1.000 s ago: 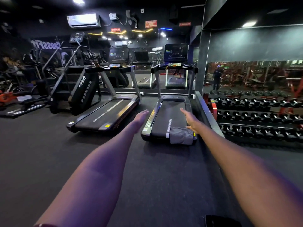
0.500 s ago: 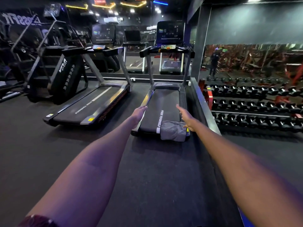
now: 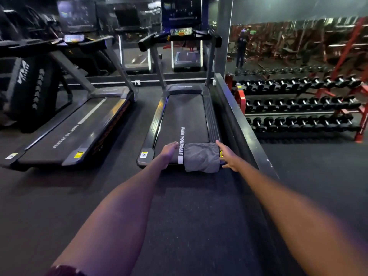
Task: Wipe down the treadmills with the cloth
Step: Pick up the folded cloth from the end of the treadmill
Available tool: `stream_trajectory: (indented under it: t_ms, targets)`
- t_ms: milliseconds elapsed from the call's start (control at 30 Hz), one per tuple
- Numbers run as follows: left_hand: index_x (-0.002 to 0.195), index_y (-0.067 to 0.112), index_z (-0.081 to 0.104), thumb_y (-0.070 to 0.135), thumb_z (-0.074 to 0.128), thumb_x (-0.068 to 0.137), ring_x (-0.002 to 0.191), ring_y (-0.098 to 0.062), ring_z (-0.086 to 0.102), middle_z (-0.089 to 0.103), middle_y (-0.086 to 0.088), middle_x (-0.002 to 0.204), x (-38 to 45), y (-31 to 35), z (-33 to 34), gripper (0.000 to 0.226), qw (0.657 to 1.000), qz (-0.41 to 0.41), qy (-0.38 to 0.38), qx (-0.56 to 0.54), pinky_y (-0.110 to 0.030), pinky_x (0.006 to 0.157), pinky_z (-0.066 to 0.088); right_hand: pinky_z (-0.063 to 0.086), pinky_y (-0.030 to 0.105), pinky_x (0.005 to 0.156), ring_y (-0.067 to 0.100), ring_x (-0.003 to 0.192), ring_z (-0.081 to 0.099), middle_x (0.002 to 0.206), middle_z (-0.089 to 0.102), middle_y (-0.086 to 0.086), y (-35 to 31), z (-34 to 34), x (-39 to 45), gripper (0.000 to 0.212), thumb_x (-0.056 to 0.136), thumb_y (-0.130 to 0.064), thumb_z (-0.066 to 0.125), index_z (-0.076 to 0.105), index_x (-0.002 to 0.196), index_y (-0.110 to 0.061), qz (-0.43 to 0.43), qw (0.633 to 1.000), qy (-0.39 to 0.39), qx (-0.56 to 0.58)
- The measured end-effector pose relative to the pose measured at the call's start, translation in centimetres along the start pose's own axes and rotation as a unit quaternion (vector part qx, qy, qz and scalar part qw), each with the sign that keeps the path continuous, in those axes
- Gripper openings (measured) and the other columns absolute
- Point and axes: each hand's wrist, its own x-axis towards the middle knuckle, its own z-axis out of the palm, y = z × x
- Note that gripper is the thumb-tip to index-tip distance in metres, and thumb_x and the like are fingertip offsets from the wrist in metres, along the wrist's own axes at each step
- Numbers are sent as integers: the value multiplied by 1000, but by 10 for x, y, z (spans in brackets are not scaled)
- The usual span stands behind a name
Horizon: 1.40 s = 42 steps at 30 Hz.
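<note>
Both grips open, left hand point(image 3: 169, 151), right hand point(image 3: 229, 157), one cloth point(image 3: 202, 157), two treadmills point(image 3: 185, 116)

You're facing a dim gym: dark rubber floor point(image 3: 59, 196), a mirror wall point(image 3: 298, 46) to your right, red dumbbell racks point(image 3: 298, 108) beneath it.

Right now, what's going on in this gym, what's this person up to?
A person is reaching both arms toward a grey cloth draped over the near end of the right-hand treadmill. The left hand and right hand are open on either side of the cloth, neither gripping it yet. No wiping has begun. A second treadmill stands to the left, and a dumbbell rack lines the right side.
</note>
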Motion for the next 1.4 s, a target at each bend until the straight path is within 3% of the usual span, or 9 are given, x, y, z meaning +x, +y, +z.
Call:
stream_trajectory:
  t_ms: [200,267,333,467,633,867,1033,1167,1400]
  targets:
    - [112,8,56,16,36,101,105,-11,39,53,1,106,103,6,27,24,998,-34,-43,-12,-10,63,37,48,36,66,33,99,59,146,37,8,-3,-16,97,78,83,-72,36,33,144,-24,59,998,-10,1]
    - [108,14,54,17,36,101,104,-12,37,51,4,103,145,6,39,20,998,-41,-50,-1,-9,64,36,47,34,59,31,92,61,147,36,8,-5,-26,143,80,82,-74,35,32,145,-23,64,998,-11,-4]
    - [102,20,49,19,36,100,99,-11,41,51,4,101,186,0,49,13,997,-58,-51,-3,-19,74,36,47,34,61,32,92,61,147,36,10,-11,-35,179,79,84,-72,34,31,145,-22,72,997,-18,-14]
    - [99,20,52,17,39,99,70,-2,45,53,7,84,263,-5,72,13,994,-105,-34,-19,-15,62,36,46,38,76,32,96,58,143,40,14,-25,-57,254,78,87,-69,32,30,145,-17,97,994,-40,-26]
    - [122,7,59,30,49,90,102,-20,59,62,-6,119,356,-15,95,40,988,-150,-28,-22,-32,86,46,45,41,82,33,99,58,142,41,17,-45,-80,335,77,90,-66,30,30,145,-12,128,989,-55,-42]
    - [123,-1,56,21,45,97,85,-13,50,60,-11,115,456,-17,120,36,984,-175,-33,-10,-14,61,40,44,43,86,35,118,51,144,37,15,-65,-83,436,72,93,-61,31,30,145,-11,163,983,-64,-47]
    - [94,9,65,22,47,97,95,-15,49,61,-2,91,547,-35,133,22,976,-216,-37,6,-21,75,43,41,46,95,33,119,49,143,38,13,-71,-82,521,71,92,-61,33,32,144,-13,183,981,-54,-32]
    - [121,-5,57,19,47,96,123,-31,49,54,-20,130,615,-48,139,36,972,-215,-85,51,-42,108,36,42,43,91,30,113,51,139,42,12,-75,-76,586,69,92,-59,35,35,142,-12,208,977,-42,-19]
    - [127,-1,53,11,48,97,128,-26,44,51,-14,135,716,-85,164,32,961,-230,-108,114,-30,110,29,40,36,82,29,100,55,113,55,8,-59,-60,688,44,95,-47,42,55,118,-12,214,970,-48,-104]
